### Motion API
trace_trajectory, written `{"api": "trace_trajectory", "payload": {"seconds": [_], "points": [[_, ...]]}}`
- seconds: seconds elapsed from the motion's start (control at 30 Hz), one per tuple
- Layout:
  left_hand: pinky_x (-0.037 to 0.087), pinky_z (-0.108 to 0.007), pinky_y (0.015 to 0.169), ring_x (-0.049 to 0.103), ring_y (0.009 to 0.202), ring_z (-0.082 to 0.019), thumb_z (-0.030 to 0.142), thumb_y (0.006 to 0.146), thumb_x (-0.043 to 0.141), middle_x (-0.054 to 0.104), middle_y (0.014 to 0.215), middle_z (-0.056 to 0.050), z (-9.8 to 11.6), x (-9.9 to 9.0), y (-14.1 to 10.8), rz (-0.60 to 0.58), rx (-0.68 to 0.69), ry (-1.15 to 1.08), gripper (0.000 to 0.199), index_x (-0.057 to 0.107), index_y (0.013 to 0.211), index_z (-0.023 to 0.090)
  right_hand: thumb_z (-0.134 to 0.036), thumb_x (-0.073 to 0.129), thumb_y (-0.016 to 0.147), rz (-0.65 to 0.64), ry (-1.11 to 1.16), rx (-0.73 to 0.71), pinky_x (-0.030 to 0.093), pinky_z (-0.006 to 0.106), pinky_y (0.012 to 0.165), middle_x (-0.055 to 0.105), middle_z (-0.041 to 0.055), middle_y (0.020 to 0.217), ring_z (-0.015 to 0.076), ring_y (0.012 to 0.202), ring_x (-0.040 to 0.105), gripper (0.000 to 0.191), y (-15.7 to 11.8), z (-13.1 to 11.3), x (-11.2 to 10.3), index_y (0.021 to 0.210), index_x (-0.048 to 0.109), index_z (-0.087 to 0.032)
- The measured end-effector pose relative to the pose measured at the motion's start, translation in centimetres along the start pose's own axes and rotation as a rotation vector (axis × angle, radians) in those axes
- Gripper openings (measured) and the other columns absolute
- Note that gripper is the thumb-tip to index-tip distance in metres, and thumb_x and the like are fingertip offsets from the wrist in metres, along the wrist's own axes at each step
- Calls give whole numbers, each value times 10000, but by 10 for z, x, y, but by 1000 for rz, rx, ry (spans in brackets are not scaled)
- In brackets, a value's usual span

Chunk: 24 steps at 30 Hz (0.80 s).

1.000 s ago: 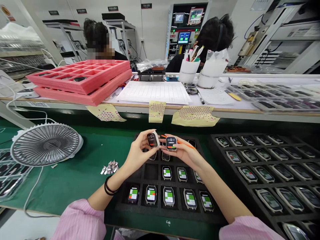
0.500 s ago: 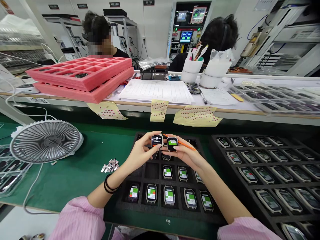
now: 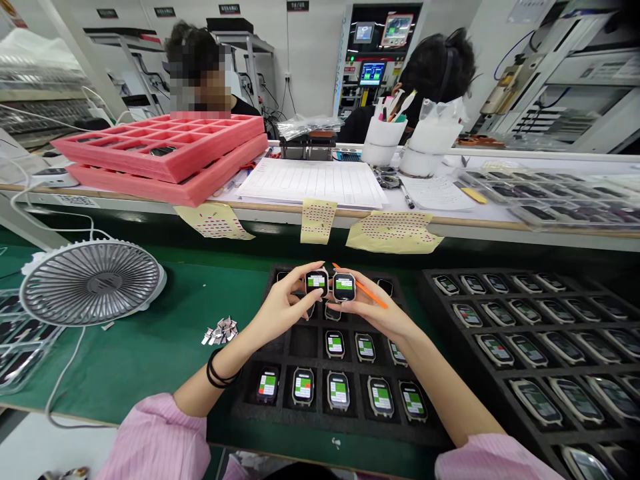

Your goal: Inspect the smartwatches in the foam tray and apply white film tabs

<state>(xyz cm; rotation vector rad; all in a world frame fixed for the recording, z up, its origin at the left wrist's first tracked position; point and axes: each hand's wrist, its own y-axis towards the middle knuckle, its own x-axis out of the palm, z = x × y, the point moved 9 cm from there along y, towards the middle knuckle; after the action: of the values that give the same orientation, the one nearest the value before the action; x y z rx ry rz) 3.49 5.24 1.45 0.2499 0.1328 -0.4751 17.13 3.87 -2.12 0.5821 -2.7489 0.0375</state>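
Two strapless smartwatches are held up side by side over a black foam tray (image 3: 280, 421). My left hand (image 3: 283, 305) is closed around the left smartwatch (image 3: 316, 283), its thumb on the lower part of the lit screen. In my right hand (image 3: 375, 309) is the other smartwatch (image 3: 344, 286), which shows white and green blocks. A thin orange stick (image 3: 371, 294) also lies across that hand, behind the watch. Below, several lit watches, such as this one (image 3: 339, 391), sit in the tray's pockets. My hands hide part of the upper rows.
A second watch tray (image 3: 453, 363) stands at the right. On the left are a round fan (image 3: 93, 283) and a pile of small silvery pieces (image 3: 220, 331). The shelf ahead bears pink foam trays (image 3: 185, 170) and paper sheets (image 3: 310, 183). Two people sit beyond it.
The left watch's screen has switched from dark with text to green and white blocks. The left thumb stays on it. The right thumb has moved off its watch's screen, and the orange stick has shifted slightly.
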Motion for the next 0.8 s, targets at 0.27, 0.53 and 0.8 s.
{"api": "trace_trajectory", "payload": {"seconds": [0.27,0.53,0.8], "points": [[562,-185,490,640,792,-161,364,913,562,649,1046,-80,-1,-2,0,16,-12,-21,453,525,1344,232,-234,723,797,13,-221,9,442,179,382,649,58,1052,164,718,702,549,0,0,-2,1301,513,-294],[547,-193,464,633,739,-158,377,897,584,656,960,-71,-3,-3,1,46,-21,-13,423,583,1285,210,-327,604,889,67,-198,-28,359,194,366,638,58,1013,135,622,668,387,0,-2,-5,1259,498,-280],[556,-206,469,629,580,-106,414,938,497,684,1007,-59,4,-6,1,64,-46,16,395,625,1244,199,-360,556,898,131,-241,-8,278,213,411,674,43,1056,92,524,619,321,0,-1,-11,1207,506,-289]]}}
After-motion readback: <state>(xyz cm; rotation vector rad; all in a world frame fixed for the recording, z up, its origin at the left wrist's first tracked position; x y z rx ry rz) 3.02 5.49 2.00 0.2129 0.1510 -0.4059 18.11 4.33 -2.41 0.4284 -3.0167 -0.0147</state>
